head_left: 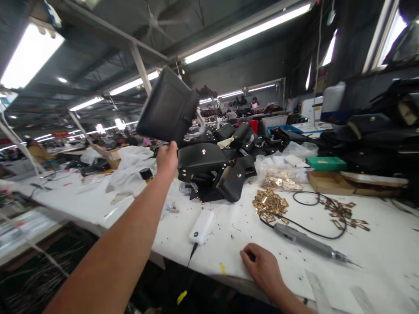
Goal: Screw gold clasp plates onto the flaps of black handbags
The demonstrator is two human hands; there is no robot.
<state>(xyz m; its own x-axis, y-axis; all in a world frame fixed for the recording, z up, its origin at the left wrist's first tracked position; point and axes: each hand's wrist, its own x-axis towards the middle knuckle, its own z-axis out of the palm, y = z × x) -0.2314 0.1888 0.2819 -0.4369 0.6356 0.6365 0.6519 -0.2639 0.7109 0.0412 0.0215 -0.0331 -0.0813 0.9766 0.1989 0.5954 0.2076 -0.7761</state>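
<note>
My left hand (167, 160) is stretched far forward, its fingers closed on the lower edge of a black leather bag (168, 104) held up in the air, tilted. Just below and right of that bag lies a heap of black bags (203, 159) with small metal studs. My right hand (262, 265) rests near the table's front edge, fingers curled, with nothing visible in it. A grey pen-shaped electric tool (304, 242) lies to its right, and a white power bank (201, 226) with a cable lies to its left.
Gold metal fittings (270, 204) are piled on the white table (229, 237), more (343, 211) lying farther right. Behind them are an open cardboard box (330, 182), a green box (325, 164) and plastic bags (132, 165). A dark-capped jar (145, 174) stands left of the bags. People sit far back.
</note>
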